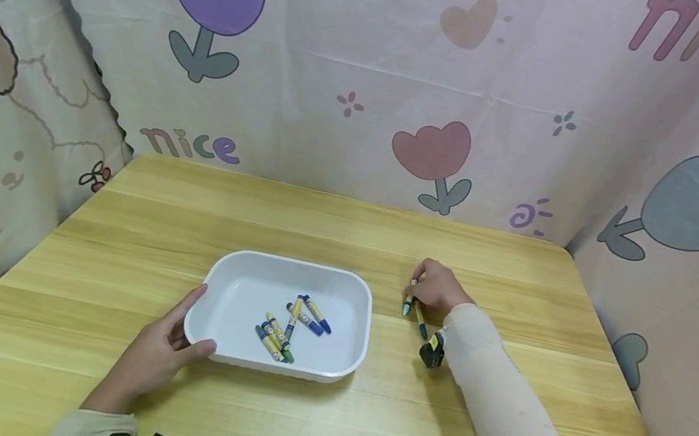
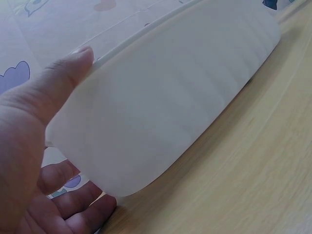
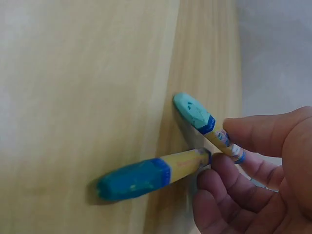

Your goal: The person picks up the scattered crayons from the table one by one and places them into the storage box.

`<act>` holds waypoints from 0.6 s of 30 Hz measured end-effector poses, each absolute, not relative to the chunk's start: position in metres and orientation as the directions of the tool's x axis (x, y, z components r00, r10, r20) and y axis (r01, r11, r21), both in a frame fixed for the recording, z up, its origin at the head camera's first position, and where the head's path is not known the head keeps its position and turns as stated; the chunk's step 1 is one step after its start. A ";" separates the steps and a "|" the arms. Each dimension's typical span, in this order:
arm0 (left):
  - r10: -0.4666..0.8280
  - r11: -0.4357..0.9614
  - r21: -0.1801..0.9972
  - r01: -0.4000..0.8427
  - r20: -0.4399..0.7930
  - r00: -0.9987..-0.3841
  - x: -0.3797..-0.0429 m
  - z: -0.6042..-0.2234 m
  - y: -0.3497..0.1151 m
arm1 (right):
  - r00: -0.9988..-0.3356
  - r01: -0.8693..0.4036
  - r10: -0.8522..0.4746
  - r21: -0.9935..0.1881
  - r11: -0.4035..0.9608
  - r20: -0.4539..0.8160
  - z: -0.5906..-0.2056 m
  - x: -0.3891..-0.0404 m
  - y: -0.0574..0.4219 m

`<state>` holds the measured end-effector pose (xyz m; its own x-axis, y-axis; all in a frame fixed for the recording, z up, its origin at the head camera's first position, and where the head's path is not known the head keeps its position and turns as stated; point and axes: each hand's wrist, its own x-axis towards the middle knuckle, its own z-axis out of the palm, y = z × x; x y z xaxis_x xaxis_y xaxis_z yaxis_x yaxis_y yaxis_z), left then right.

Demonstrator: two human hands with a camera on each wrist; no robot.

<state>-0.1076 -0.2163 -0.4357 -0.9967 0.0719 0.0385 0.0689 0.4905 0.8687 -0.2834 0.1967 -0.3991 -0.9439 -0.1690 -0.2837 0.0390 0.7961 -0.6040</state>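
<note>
My left hand grips the left end of a white plastic tray, thumb on the rim and fingers around the corner. Several crayons with yellow or blue wrappers lie loosely in the tray. To the right of it, my right hand pinches a mint-green crayon between thumb and fingers, its tip pointing down close to the tabletop. A dark teal crayon lies on the table beside it, its far end close to my fingertips.
The tray and loose crayon are on a wood-grain table. Printed cloth curtains hang behind the table and at both sides. Each wrist carries a small black camera.
</note>
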 end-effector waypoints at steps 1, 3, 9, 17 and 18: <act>0.073 0.487 0.870 0.071 0.040 -0.997 -0.107 -0.436 -0.216 | -0.947 0.033 -0.169 -0.603 0.797 -0.275 -0.398 -0.284 0.196; 0.075 0.478 0.875 0.075 0.045 -0.996 -0.107 -0.436 -0.216 | -0.951 0.009 -0.178 -0.602 0.798 -0.251 -0.395 -0.285 0.195; 0.074 0.480 0.874 0.080 0.050 -0.996 -0.107 -0.437 -0.216 | -0.943 0.044 -0.211 -0.727 0.686 -0.256 -0.387 -0.286 0.189; 0.057 0.504 0.862 0.065 0.042 -0.998 -0.108 -0.439 -0.217 | -0.921 0.055 -0.287 -0.817 0.574 -0.263 -0.372 -0.281 0.175; 0.058 0.504 0.861 0.066 0.043 -0.997 -0.108 -0.439 -0.217 | -0.919 0.049 -0.295 -0.819 0.572 -0.261 -0.370 -0.280 0.173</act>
